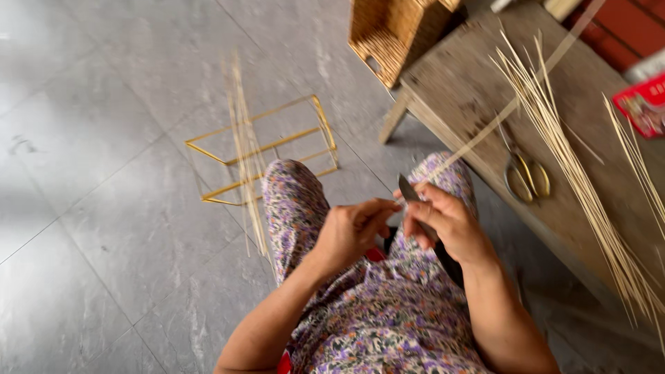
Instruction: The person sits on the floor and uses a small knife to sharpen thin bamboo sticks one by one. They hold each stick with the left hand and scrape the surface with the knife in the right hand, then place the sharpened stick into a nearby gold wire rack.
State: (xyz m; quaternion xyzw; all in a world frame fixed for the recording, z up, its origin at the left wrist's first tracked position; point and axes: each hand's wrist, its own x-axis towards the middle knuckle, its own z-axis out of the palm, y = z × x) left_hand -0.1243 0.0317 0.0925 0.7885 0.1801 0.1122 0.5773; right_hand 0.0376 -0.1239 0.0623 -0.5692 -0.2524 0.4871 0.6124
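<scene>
My right hand [443, 218] is closed around a dark-bladed knife [409, 189], blade tip pointing up and left. A long thin bamboo strip [512, 104] runs from the blade up to the right over the wooden table. My left hand [353, 228] pinches the strip's near end right beside the blade. Both hands are above my lap, which is covered in floral purple cloth [388, 312].
A low wooden table [471, 83] on the right carries a bundle of thin bamboo sticks [575, 173], scissors [523, 173] and a red packet [644, 104]. A woven basket [391, 31] stands behind it. On the grey tiled floor lie a yellow wire frame [277, 145] and more sticks [246, 152].
</scene>
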